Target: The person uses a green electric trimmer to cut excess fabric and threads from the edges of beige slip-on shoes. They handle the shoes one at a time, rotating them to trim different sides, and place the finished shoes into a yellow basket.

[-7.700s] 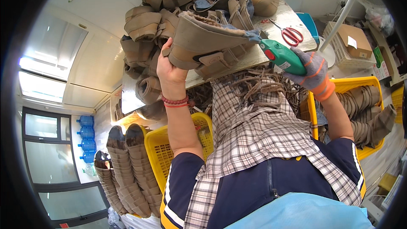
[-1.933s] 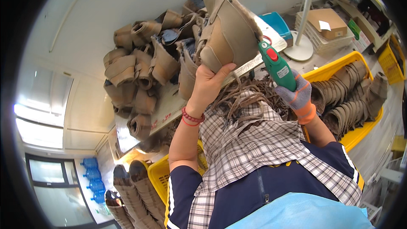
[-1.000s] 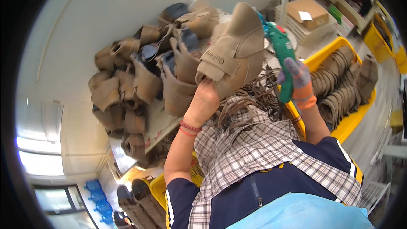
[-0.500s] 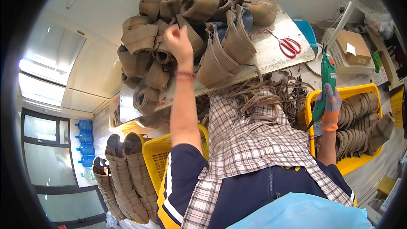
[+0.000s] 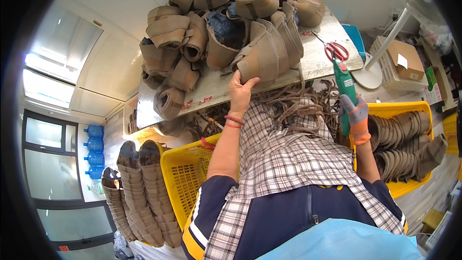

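My bare left hand [image 5: 240,90], with red bracelets at the wrist, grips the near edge of a brown shoe upper [image 5: 257,62]. That upper lies nested with several others at the front of the table. In my right hand [image 5: 356,118], which wears a grey and orange glove, is a green handheld power tool [image 5: 343,81]. The tool's thin tip points up and away, close to the red-handled scissors [image 5: 336,52] on the table. Behind and left of my left hand, more brown uppers [image 5: 167,31] are heaped, some showing dark fuzzy lining.
Brown trimmed strips [image 5: 303,108] hang over my checked apron [image 5: 293,154]. Yellow baskets [image 5: 185,178] stand on both sides; the right one holds stacked uppers [image 5: 402,127]. Tall stacks of uppers [image 5: 147,192] stand at left. A white fan [image 5: 382,38] rises beyond the table's right end.
My left hand has come down and right from the heap onto the upper's edge. The nested uppers have shifted and turned. My right hand has brought the tool left, nearer the table.
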Demonstrator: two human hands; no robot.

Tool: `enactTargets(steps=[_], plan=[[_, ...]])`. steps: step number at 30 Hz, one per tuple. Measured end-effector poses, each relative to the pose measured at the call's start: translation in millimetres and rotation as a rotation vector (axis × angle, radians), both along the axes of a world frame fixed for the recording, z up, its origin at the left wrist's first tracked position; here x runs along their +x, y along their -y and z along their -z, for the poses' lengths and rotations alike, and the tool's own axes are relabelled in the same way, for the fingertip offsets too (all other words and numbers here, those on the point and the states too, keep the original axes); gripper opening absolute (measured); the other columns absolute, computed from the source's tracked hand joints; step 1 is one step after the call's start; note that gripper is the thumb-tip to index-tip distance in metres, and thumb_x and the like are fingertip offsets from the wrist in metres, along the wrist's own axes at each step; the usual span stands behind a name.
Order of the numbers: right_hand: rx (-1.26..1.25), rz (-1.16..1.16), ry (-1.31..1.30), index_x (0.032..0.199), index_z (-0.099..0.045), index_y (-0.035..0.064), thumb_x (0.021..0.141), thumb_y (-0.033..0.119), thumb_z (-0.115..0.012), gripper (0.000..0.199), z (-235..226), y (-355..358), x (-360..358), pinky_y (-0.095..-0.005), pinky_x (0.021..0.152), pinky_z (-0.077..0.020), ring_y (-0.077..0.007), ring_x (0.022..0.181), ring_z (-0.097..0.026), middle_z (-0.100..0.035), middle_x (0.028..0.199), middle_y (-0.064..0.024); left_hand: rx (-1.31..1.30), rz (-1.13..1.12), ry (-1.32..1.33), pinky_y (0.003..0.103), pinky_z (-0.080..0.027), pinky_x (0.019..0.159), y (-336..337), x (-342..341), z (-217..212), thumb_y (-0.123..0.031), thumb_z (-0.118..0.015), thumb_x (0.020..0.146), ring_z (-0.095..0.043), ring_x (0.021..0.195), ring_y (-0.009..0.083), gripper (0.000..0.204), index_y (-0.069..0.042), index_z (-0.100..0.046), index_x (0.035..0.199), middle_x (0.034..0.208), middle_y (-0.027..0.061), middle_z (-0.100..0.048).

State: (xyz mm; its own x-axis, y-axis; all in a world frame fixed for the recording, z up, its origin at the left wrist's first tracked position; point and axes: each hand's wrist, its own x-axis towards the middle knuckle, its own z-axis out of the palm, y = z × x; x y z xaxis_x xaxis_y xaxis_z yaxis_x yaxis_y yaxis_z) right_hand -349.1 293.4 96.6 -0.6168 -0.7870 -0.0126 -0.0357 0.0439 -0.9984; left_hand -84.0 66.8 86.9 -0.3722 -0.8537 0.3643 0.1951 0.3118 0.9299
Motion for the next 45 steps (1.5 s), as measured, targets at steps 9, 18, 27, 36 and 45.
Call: enactTargets(steps=[9,18,27,36,45], plan=[[0.086,-0.098,-0.195,0.108,-0.062,-0.0013,0.081,0.03,-0.075,0.043,-2,12,1,-0.0238,0.05,-0.0429,-0.0064,0.054,-0.053,-0.061,0.068,-0.0013,-0.51,-0.259,0.479,0.029,-0.046,0.06,-27,61,-50,0.002,-0.072,0.076,-0.059,0.064,0.0225,0.019,-0.001,-0.054,0.083,0.077,0.0118,-0.065],[0.027,-0.224,-0.128,0.116,-0.059,-0.0016,0.08,0.025,-0.076,0.048,-3,19,17,-0.0216,0.062,-0.0469,-0.0061,0.07,-0.055,-0.064,0.085,-0.0018,0.69,0.136,-0.753,0.049,-0.038,0.106,-12,130,-56,-0.004,-0.057,0.091,-0.051,0.121,0.0306,0.043,0.001,-0.046,0.132,0.132,0.0175,-0.053],[-0.205,-0.286,-0.747,0.119,-0.059,0.0039,0.067,0.028,-0.083,0.063,-40,27,16,-0.0327,0.066,-0.053,-0.0246,0.074,-0.067,-0.068,0.089,-0.0144,0.698,0.307,-0.975,0.049,-0.043,0.102,-28,152,-97,-0.02,-0.048,0.096,-0.052,0.12,0.0328,0.042,0.007,-0.047,0.128,0.13,0.0232,-0.053],[-0.248,-0.246,-1.211,0.119,-0.06,0.0058,0.064,0.034,-0.084,0.066,-34,35,12,-0.0367,0.06,-0.0494,-0.0283,0.065,-0.061,-0.064,0.076,-0.0109,0.781,0.208,-0.975,0.042,-0.047,0.098,-25,140,-91,-0.016,-0.046,0.095,-0.058,0.112,0.0306,0.033,0.005,-0.055,0.119,0.121,0.019,-0.06],[-0.304,-0.214,-1.256,0.118,-0.061,0.0056,0.064,0.036,-0.083,0.067,-26,40,13,-0.036,0.056,-0.0477,-0.0268,0.059,-0.059,-0.062,0.068,-0.009,0.84,0.269,-1.055,0.04,-0.047,0.098,-31,131,-78,-0.017,-0.045,0.096,-0.057,0.113,0.0297,0.033,0.004,-0.055,0.119,0.121,0.0186,-0.06]])
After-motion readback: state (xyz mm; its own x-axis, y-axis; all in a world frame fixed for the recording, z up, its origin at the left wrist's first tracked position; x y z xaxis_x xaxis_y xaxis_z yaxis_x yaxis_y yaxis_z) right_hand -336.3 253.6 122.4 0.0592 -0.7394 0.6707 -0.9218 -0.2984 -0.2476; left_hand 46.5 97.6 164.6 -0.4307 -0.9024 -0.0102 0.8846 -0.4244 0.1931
